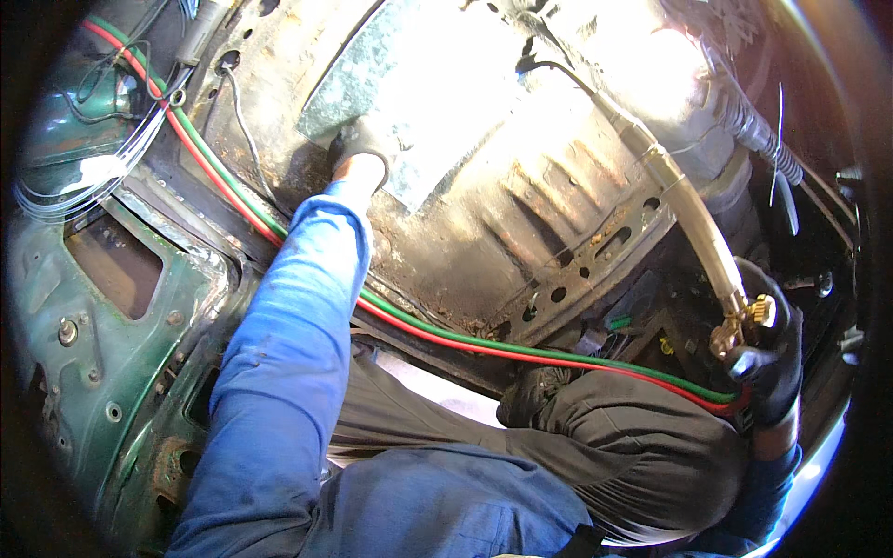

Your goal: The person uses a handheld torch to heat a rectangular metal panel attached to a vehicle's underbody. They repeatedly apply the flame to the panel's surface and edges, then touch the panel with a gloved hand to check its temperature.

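My right hand (pixel 774 358), in a black glove, is closed around the valve end of a gas torch (pixel 693 219). Brass knobs stick out beside the fingers. The torch's thin bent neck reaches toward the upper middle, where its tip fades into strong glare. A grey galvanised metal sheet (pixel 423 177) lies on the worn, rusty car floor pan (pixel 446 251). On the sheet's near left part rests my left hand (pixel 367 144), in a dark glove. White glare swallows its fingers, so their pose does not show. The sheet's far part is washed out too.
A green and red twin hose (pixel 484 349) crosses from upper left, passes under my left arm and meets my right hand. Green door-frame metal (pixel 121 344) with openings stands at left. Loose wires (pixel 112 181) hang there; a corrugated conduit (pixel 763 139) runs at upper right.
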### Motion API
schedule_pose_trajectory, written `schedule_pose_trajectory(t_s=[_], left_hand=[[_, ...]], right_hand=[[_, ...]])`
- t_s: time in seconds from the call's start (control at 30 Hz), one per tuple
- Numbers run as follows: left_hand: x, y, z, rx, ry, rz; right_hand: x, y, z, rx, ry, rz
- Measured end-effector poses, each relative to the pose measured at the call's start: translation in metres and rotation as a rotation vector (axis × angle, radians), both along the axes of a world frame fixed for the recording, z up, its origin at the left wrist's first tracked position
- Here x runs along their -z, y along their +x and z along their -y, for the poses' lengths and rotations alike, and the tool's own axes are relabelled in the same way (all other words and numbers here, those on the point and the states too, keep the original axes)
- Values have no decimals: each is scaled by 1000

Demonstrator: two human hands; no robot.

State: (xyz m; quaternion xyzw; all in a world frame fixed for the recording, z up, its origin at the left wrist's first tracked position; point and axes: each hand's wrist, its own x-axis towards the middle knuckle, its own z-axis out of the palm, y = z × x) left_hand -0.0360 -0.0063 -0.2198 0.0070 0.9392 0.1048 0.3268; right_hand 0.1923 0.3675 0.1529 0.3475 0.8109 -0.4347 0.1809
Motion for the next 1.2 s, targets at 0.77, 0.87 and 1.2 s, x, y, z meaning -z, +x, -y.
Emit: schedule_pose_trajectory(t_s=[0.77,0.87,1.2], left_hand=[[78,16,26,-278,209,-136],[74,12,20,-325,257,-68],[49,10,13,-204,159,-85]], right_hand=[[-14,-54,34,65,-241,-184],[-25,-62,40,188,-318,-103],[-25,-54,34,157,-214,-225]])
